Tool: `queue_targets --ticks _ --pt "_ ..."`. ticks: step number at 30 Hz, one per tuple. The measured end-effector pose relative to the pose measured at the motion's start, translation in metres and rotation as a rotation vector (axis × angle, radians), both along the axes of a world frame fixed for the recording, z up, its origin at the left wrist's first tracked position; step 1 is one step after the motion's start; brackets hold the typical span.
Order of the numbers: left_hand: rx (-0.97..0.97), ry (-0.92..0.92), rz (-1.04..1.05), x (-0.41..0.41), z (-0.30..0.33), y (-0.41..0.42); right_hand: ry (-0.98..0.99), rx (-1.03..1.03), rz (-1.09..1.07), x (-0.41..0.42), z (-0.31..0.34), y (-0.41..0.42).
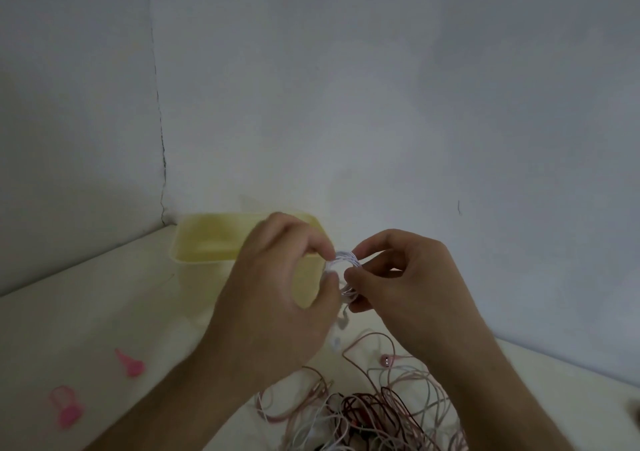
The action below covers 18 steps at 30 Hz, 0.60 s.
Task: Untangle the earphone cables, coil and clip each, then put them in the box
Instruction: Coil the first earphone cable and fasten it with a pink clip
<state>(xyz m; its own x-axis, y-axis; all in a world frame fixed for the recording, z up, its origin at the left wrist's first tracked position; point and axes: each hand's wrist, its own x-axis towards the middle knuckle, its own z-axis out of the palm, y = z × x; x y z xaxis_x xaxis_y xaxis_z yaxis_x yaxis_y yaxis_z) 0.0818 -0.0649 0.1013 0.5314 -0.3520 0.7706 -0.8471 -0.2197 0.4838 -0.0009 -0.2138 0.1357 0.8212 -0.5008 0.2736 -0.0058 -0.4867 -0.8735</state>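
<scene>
Two hands meet above the worktop (86, 312), just in front of the yellow box (204, 242) at its far corner. The left hand (277, 298) and right hand (405, 287) each pinch the white coil (343, 260) between curled fingers, its ring upright between them. Tangled cables (363, 412) lie at the near edge; two pink clips (130, 364) wait well to the left, nearer the left hand.
</scene>
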Motion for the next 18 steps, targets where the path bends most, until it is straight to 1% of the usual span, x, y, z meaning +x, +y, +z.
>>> queue_targets --ticks 2,4,7,9,13,16,18 --pt "0.133 -0.042 0.006 -0.005 -0.002 -0.001 -0.007 -0.037 -0.024 0.000 -0.001 0.001" --pt "0.253 -0.099 0.063 -0.008 -0.008 -0.003 -0.005 -0.085 -0.056 0.001 -0.002 0.000" --pt "0.367 -0.075 0.109 -0.011 -0.012 -0.008 0.021 -0.088 -0.080 0.001 -0.003 -0.001" --pt "0.373 -0.045 0.115 -0.012 -0.016 -0.011 0.050 -0.077 -0.089 0.002 -0.005 0.000" --pt "0.332 0.092 0.087 -0.012 -0.021 -0.015 0.074 -0.066 -0.114 0.004 -0.009 0.000" --pt "0.227 0.136 0.003 -0.007 -0.022 -0.015 0.063 -0.055 -0.119 0.005 -0.009 0.000" --pt "0.224 0.180 -0.066 -0.002 -0.021 -0.014 0.060 -0.078 -0.103 0.005 -0.009 -0.002"
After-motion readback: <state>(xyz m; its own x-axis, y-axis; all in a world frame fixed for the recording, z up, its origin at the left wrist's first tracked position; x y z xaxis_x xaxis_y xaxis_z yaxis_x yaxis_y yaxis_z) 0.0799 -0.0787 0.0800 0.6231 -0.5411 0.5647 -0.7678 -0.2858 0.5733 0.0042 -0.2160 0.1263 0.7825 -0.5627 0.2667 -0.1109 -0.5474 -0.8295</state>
